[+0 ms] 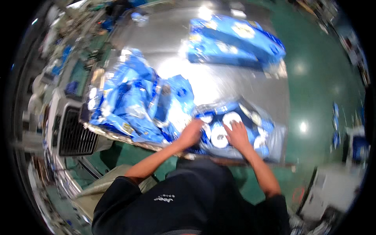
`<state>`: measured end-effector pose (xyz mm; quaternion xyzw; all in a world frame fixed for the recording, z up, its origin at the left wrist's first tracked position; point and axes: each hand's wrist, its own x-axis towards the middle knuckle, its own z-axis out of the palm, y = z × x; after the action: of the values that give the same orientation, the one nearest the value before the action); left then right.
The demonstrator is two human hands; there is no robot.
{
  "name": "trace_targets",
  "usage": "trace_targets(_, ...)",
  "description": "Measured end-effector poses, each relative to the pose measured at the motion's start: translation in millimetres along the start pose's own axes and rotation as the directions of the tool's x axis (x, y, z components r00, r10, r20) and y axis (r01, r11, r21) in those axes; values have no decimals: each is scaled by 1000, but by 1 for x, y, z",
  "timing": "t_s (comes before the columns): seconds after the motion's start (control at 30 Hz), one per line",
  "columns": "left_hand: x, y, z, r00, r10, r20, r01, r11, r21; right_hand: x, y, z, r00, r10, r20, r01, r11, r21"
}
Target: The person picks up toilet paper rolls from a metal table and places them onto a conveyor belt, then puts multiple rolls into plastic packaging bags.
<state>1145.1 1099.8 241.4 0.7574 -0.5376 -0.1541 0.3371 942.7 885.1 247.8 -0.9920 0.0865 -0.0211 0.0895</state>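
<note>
A clear plastic bag (pixel 277 143) lies at the table's near right, with blue packs and white round pieces showing through it. One white round piece (pixel 219 138) has a dark centre, like a roll's end. At the bag's left end, my left hand (pixel 191 134) has its fingers curled in on the plastic; the fingertips are blurred. My right hand (pixel 238 135) rests on top of the bag with fingers spread, touching another white round piece (pixel 232 118). Left of my hands lies a heap of crumpled blue plastic bags (pixel 135 100), with a lighter blue bag (pixel 178 98) beside it.
Two long blue packs (pixel 235 41) lie at the far right of the shiny metal table (pixel 164 37). A grey machine with a dark grille (pixel 76 131) stands off the table's left side. A white box-like cabinet (pixel 329 192) is at the lower right on the green floor (pixel 301 98).
</note>
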Motion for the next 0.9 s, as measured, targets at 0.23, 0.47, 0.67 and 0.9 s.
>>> trace_targets(0.23,61,-2,35,943,150,297,-293,798,528,20,6,16,985,-143,98,155,979,-131)
trace_targets(0.47,70,-20,31,859,198,473,-462,697,549,40,-3,26,992,-7,129,19,996,-92)
trace_targets(0.67,76,-15,28,845,132,518,-428,748,507,33,-3,22,999,-22,-26,22,1000,16)
trace_targets(0.9,94,-37,32,869,26,495,-286,841,458,-43,-11,-44,823,498,-274,-452,866,216)
